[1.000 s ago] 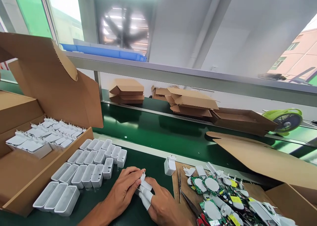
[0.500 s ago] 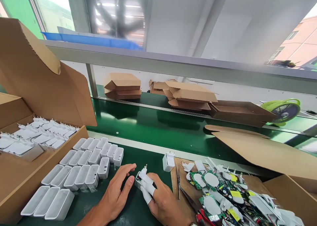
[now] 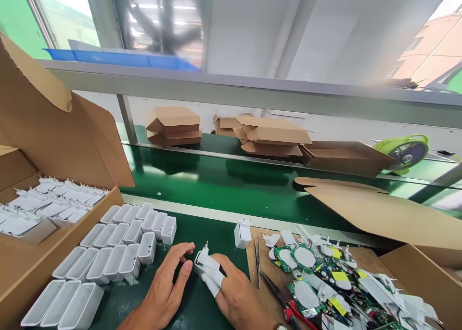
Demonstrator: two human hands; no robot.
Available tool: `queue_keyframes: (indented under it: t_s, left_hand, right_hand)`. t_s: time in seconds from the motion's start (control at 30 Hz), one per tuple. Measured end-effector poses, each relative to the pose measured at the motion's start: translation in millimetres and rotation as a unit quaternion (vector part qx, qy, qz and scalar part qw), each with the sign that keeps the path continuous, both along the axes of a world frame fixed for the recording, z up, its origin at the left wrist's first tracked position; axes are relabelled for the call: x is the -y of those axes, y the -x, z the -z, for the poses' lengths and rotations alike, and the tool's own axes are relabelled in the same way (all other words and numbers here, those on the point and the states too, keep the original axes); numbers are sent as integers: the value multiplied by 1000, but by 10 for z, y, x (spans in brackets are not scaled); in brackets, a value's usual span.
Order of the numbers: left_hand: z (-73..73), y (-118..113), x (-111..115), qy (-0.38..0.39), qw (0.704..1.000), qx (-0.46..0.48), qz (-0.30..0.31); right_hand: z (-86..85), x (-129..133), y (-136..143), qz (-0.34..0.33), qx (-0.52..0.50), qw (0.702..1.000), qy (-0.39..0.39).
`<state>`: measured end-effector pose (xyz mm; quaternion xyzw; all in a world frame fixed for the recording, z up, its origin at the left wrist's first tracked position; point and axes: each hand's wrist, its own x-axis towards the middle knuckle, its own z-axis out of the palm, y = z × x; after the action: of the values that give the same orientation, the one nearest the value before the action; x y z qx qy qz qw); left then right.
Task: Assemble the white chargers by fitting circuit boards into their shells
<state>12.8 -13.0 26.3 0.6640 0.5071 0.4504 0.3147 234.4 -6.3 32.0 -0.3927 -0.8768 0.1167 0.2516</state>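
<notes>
white plug casing (image 3: 199, 262), pinched and partly hidden by fingers (image 3: 212, 275) of the right hand (image 3: 236, 287); left hand (image 3: 166, 279), touching it earlier, now apart, fingers spread.

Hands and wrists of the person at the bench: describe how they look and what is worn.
The left hand is ungloved, with no ring or sleeve visible. The right hand wears smooth, white, close-fitting covers on at least two digits. At its wrist, a metallic-looking watch or bracelet just shows, mostly cut off by the frame.
</notes>
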Motion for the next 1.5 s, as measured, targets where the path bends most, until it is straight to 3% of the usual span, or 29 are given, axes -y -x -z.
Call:
queue_keyframes:
  t_s: [0.5,0.73,0.83,0.93,1.03,1.1,1.3,1.43,1.5]
  left_hand:
    - [27,24,10,-19,999,-13,-25]
    - [49,-68,-36,-178,971,-125,99]
    - [116,-103,-17,-145,979,-136,54]
    - [166,-100,11,-121,984,-125,27]
    - [160,-97,24,-115,987,-108,31]
    - [136,-104,25,-113,988,-97,32]
    - [99,-115,26,-113,989,-85,51]
    - [149,-114,35,-89,990,-81,75]
    - [178,-127,47,-79,990,-84,74]
  right_hand:
    - [-107,-43,-23,33,-57,997,-26]
    - [29,-33,-20,28,-39,999,12]
    - [75,-32,-39,65,-74,995,19]
    - [57,-35,-36,52,-81,995,33]
    - [6,-38,-22,17,-72,996,57]
    - [-9,-36,-22,27,-80,995,61]
    - [73,-25,-62,29,-38,999,14]
    - [65,-39,-2,51,-114,990,64]
    - [40,-44,65,78,-222,960,150]
